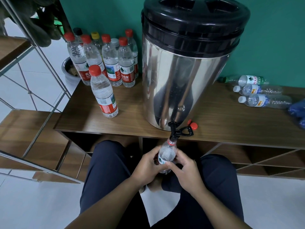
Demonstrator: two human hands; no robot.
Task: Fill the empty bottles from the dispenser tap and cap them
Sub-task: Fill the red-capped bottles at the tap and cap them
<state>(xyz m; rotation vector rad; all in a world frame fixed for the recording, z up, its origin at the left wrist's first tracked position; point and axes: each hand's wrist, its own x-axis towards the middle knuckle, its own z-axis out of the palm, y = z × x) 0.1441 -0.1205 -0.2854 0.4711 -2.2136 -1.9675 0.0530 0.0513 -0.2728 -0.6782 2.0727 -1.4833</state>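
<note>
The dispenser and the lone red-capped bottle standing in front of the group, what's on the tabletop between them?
Nothing: the head view shows only bare wooden tabletop between the dispenser and the lone bottle.

Both forearms are reaching in from the bottom of the frame, angling up toward the centre and meeting just below the middle. The left hand [145,164] is curling its fingers and thumb around the left side of the bottle [166,154], thumb lying up along it. The right hand [184,169] is wrapping in from the right, its thumb pressing across the front, fingers bent behind. The two hands are almost touching. Both knees, in dark trousers, are spreading apart at lower centre, one under each wrist.
</note>
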